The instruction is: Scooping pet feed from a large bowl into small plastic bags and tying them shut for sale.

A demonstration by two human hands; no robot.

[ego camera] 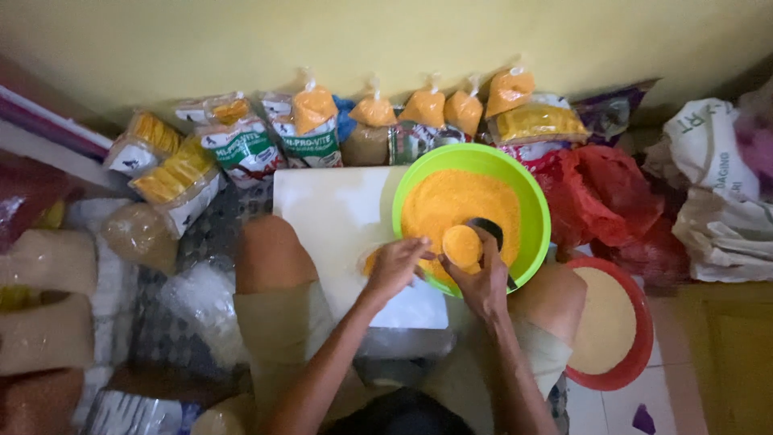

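Left of the green bowl (pixel 538 211), tied bags of orange crumbs (pixel 314 107) line the wall. Over the bowl's near rim, the left hand (pixel 394 266) pinches a small clear bag (pixel 461 246) heaped with orange crumbs; the right hand (pixel 483 282) grips a dark scoop (pixel 486 231). Right of it, a red basin (pixel 636 354) holds pale grain.

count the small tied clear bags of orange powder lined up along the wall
5: small tied clear bags of orange powder along the yellow wall, at, and. More may be hidden among the packages.
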